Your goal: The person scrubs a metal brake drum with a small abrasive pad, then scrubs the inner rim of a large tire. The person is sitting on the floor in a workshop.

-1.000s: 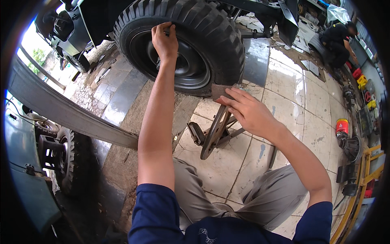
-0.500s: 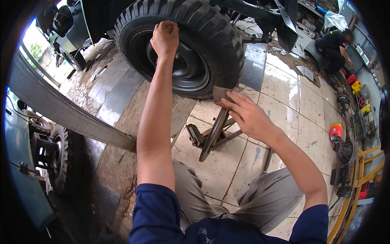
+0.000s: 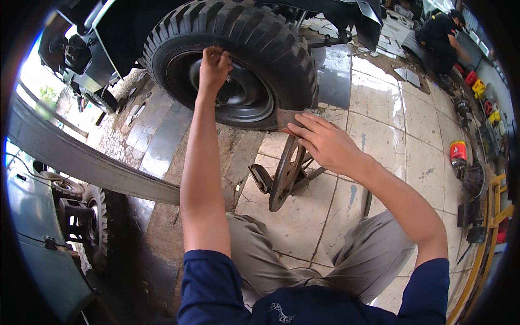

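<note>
- The tiled floor [image 3: 379, 130] carries most of what lies near the hands; its left edge gives way to a rougher brown strip beside the wheel.
- The large black tyre [image 3: 273, 62], with its dark rim [image 3: 254, 95], stands beyond the person's knees. The step in hand appears to be close handwork at this wheel, one hand at its face and the other low at its side.
- A slotted metal disc [image 3: 280, 181] stands tilted near the floor's left edge, just below the right hand.
- The right hand [image 3: 329, 143] reaches to the tyre's lower right side, its fingers [image 3: 314, 122] outstretched and nearly together, laid over the near edge of the brown flat piece rather than pinching it.
- The left hand [image 3: 215, 70] is raised before the upper rim, fingers curled inward; whether they pinch something or touch the wheel cannot be told.
- The brown flat piece [image 3: 285, 119] lies under the right fingertips, between them and the tyre, above the disc's upper end. The next move seems to call for a steady right hand there and careful fingertip placement by the left.
</note>
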{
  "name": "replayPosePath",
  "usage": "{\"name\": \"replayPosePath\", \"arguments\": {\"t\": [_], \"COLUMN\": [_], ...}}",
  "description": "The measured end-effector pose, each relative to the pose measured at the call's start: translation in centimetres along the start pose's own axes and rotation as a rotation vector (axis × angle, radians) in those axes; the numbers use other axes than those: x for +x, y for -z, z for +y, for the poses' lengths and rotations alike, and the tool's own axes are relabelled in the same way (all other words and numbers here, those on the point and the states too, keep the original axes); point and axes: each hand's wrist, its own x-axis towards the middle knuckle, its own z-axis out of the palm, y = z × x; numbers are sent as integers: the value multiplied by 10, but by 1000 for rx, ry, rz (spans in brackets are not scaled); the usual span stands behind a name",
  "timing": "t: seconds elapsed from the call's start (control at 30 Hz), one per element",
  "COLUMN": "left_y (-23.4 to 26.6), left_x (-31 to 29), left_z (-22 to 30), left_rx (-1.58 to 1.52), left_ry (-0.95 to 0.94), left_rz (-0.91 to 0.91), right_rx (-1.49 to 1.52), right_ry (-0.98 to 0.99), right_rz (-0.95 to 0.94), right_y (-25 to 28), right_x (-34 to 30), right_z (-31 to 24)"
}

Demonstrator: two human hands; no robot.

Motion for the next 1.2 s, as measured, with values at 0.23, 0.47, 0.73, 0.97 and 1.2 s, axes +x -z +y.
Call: {"name": "replayPosePath", "arguments": {"t": [0.23, 0.47, 0.73, 0.97, 1.2], "left_y": [-5, -87, -96, -104, -99], "left_x": [-23, -68, -76, -57, -48], "left_z": [-7, 50, 13, 5, -1], "left_rx": [622, 798, 716, 480, 545], "left_ry": [443, 311, 303, 285, 145], "left_rz": [-1187, -1569, -1580, -1565, -1606], "right_rx": [76, -13, -23, 37, 101], "right_ry": [31, -24, -8, -47, 31], "right_rz": [-10, 41, 49, 16, -101], "right_y": [5, -9, -13, -4, 13], "right_x": [-1, -1, -1, 5, 13], "right_z": [-10, 1, 6, 9, -7]}}
